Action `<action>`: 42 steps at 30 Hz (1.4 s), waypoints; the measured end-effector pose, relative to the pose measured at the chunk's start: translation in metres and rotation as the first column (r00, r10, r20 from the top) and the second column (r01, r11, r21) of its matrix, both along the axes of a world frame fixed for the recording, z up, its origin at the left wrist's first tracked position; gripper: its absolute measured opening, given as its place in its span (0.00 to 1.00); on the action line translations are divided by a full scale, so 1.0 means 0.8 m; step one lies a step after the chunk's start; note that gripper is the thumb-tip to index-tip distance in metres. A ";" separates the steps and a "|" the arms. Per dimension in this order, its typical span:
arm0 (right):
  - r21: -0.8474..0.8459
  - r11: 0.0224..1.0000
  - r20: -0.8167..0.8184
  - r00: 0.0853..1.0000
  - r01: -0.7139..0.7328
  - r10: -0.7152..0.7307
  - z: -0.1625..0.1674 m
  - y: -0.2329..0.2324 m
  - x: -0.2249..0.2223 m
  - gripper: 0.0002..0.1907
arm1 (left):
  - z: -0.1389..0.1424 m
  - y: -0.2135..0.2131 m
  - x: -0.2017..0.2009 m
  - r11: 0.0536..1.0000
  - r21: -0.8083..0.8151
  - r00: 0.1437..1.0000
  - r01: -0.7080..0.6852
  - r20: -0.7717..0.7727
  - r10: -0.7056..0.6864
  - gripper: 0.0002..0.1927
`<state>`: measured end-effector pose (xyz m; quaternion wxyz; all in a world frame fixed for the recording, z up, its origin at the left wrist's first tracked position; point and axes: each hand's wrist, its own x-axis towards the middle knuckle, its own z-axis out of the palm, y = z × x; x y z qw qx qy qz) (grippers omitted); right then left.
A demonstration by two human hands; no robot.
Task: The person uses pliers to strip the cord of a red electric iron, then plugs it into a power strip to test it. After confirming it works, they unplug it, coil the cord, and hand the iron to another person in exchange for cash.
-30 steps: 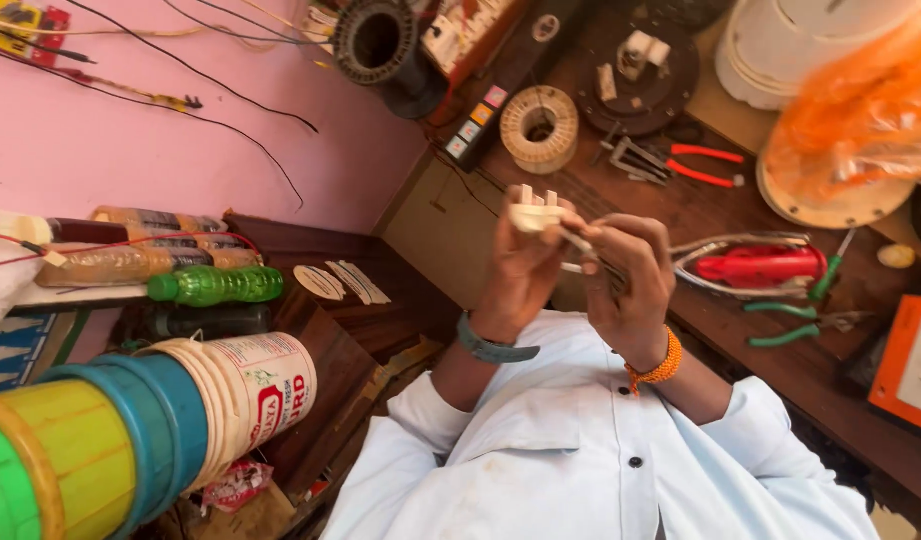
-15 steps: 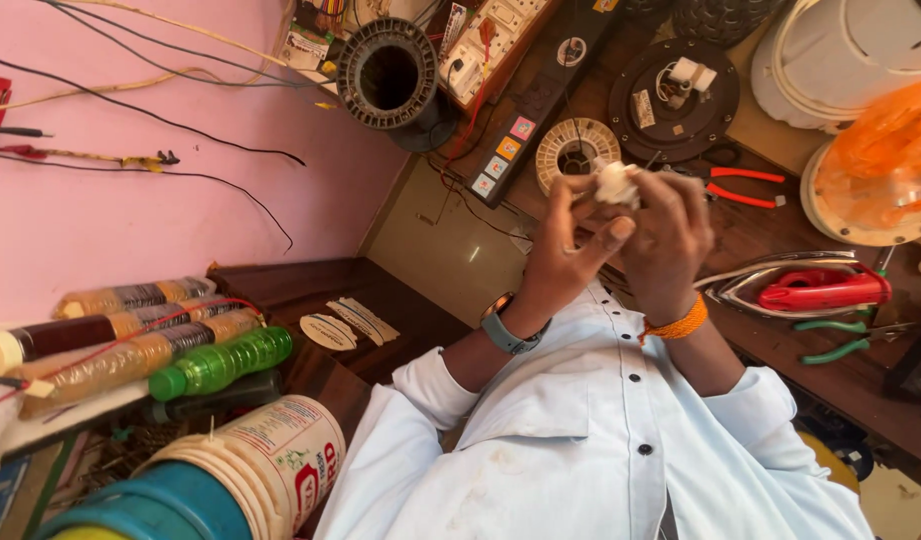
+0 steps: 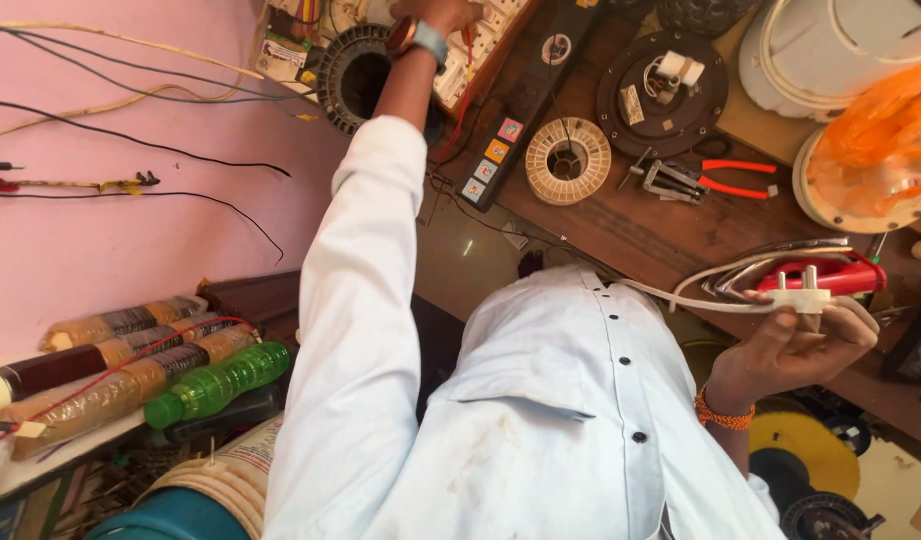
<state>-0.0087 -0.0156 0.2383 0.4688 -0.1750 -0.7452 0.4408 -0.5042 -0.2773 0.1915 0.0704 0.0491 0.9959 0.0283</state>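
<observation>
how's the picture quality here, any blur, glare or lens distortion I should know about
Head view: daylight, mostly sharp; white plug in the right hand reads crisply. Wide-angle lens bends the pink wall and wooden bench edges. Left hand is cropped at the top; orange plastic looks overexposed.

A white three-pin plug [image 3: 807, 297] is sitting at the 3 o'clock side of the view, pins pointing up, pinched at its lower edge by fingers [image 3: 831, 322]. Its white cord [image 3: 701, 285] is trailing toward 9 o'clock, looping over the table [image 3: 671, 235] edge.
</observation>
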 end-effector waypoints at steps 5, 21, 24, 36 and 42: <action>-0.096 0.994 -0.049 0.997 0.050 -0.055 -0.019 0.013 0.020 0.24 | -0.016 0.049 -0.003 0.955 -0.295 0.992 0.036 -0.104 -0.070 0.42; -0.138 0.968 0.289 0.943 0.211 -0.164 -0.030 0.024 0.038 0.12 | -0.034 0.047 0.012 0.996 -0.093 0.960 -0.010 -0.279 -0.017 0.26; -0.053 0.987 0.304 0.944 0.151 -0.128 -0.031 0.026 0.038 0.10 | -0.028 0.046 0.004 0.996 -0.056 0.973 0.069 -0.217 -0.080 0.21; -0.262 0.965 0.284 0.956 0.009 0.068 -0.007 0.024 0.024 0.13 | -0.032 0.021 0.017 0.771 -0.082 0.720 0.631 -0.309 -0.622 0.32; -0.410 0.912 0.171 0.980 -0.024 0.103 0.010 0.023 0.024 0.12 | -0.006 0.023 0.026 0.900 0.101 0.829 0.423 0.357 -0.430 0.24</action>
